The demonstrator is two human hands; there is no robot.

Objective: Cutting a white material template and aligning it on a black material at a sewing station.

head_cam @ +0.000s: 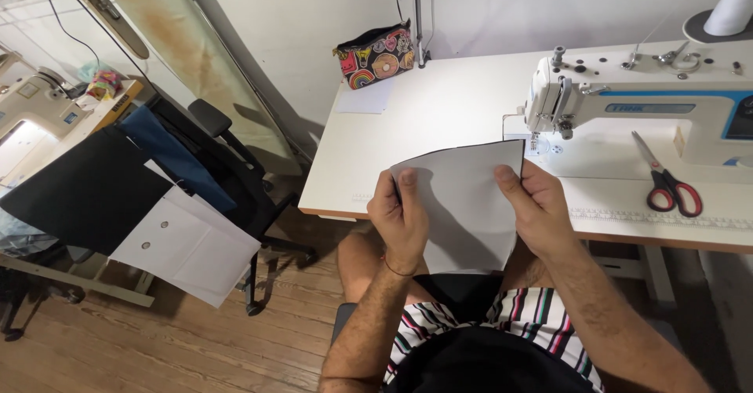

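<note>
Head view. Left hand [401,219] closed on the left edge of a grey fabric piece [471,205], thumb on top. Right hand [537,209] grips the right edge the same way, thumb across the face. The fabric piece is held up over the lap, just off the near edge of the worktop [439,126], its top edge overlapping that edge in the picture; a thin dark border shows along the top.

On the worktop: white sewing machine [627,107] toward the right side, needle end nearest the fabric's upper right corner. Red-handled scissors [667,181] lie in front of the machine, near the front edge, well apart from the right hand. A patterned pouch [376,54] stands at the far left corner against the wall, a white paper sheet [362,96] just in front of it. A white thread cone [731,5] sits at the far right.

Nothing lies between the hands and the machine.

Room: wooden plank floor [180,338]; black office chair [227,158] left of the worktop; beyond it black cloth [86,193] and white pattern paper [188,244] on a second table.
</note>
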